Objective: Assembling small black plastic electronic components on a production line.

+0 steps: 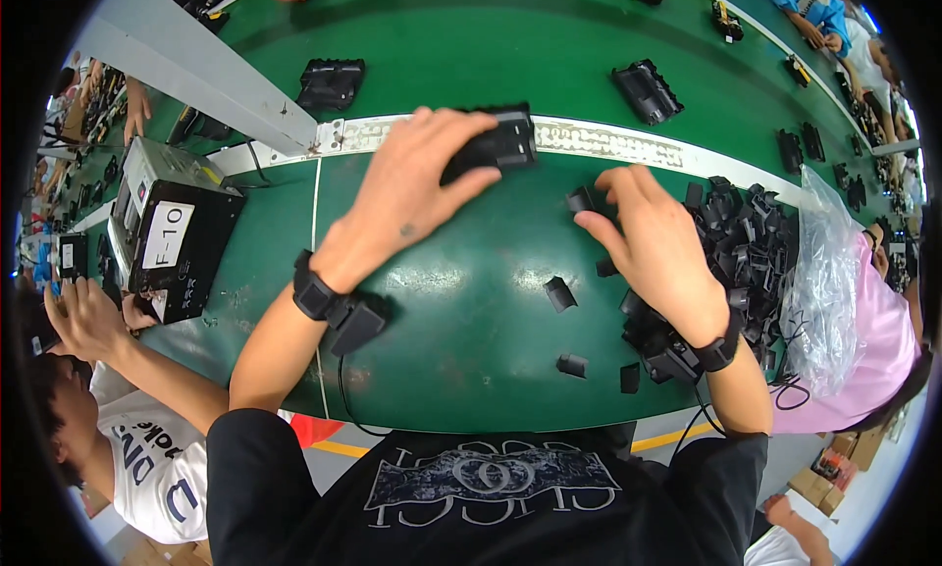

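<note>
My left hand [417, 169] is closed on a black ribbed plastic housing [512, 136], which it holds over the white rail at the far side of the green table. Between the thumb and fingers of my right hand [655, 234] is a small black plastic piece [581, 201], held a short way right of the housing. Beyond and beneath that hand spreads a heap of similar small black pieces [751, 234]. Nearer me lie a few loose ones, among them a bent piece [560, 293] and a small piece [572, 366].
Past the white rail [608, 142], a green surface carries a black housing [332, 83] and another housing [648, 91]. A metal post [211, 71] and a black box device [177, 228] stand left. A clear plastic bag [824, 291] hangs right; co-workers sit on both sides.
</note>
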`<move>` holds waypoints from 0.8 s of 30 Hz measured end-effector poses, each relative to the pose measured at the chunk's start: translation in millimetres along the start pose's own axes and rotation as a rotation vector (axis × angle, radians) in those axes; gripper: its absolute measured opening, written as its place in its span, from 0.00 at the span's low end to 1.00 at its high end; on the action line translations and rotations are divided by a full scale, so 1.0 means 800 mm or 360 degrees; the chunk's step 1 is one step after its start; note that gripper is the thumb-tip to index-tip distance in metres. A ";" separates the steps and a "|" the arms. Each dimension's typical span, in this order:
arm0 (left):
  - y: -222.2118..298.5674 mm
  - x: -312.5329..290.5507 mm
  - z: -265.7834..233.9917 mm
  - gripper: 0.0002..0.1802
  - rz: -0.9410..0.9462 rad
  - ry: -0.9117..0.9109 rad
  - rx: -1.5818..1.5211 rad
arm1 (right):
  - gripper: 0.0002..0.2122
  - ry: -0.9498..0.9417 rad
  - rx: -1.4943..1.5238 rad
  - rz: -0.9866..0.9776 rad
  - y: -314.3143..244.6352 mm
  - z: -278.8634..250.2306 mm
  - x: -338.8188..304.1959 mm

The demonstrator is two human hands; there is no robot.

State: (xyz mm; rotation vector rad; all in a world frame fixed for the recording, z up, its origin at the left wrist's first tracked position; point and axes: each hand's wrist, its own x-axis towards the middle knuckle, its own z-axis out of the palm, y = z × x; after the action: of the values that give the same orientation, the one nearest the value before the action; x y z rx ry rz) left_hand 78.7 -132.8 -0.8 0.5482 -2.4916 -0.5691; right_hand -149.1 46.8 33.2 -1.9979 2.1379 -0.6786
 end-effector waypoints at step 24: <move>0.001 -0.016 0.008 0.25 0.0334 0.0044 0.0200 | 0.06 -0.0275 -0.0223 -0.0600 -0.027 0.014 0.104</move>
State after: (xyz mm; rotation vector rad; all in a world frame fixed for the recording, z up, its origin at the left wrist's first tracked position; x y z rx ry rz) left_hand 85.1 -124.2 -10.8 0.3323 -2.5302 -0.3236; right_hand -133.8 -37.5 48.8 -2.4656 1.7738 -0.3878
